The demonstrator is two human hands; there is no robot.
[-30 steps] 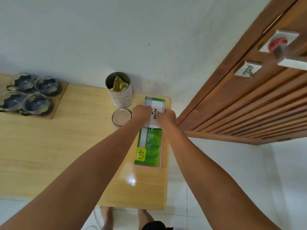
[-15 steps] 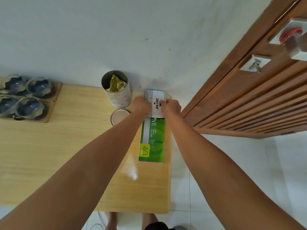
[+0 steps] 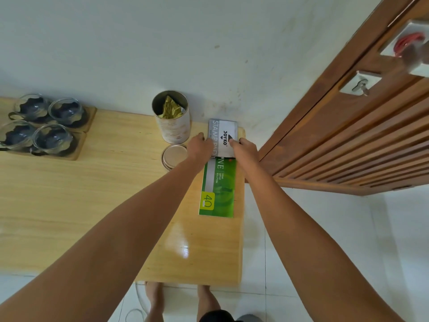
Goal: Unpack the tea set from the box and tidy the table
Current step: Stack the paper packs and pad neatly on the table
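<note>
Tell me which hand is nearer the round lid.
Left. The left hand sits just right of the round lid; the right hand is beyond, across the stamp pad box.

Open tabletop lies left of the arms; tin, lid and wall crowd the far corner.

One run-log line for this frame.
left hand + right hand: on stamp pad box | atop green pack | table's far right corner | tin open, lid beside
</note>
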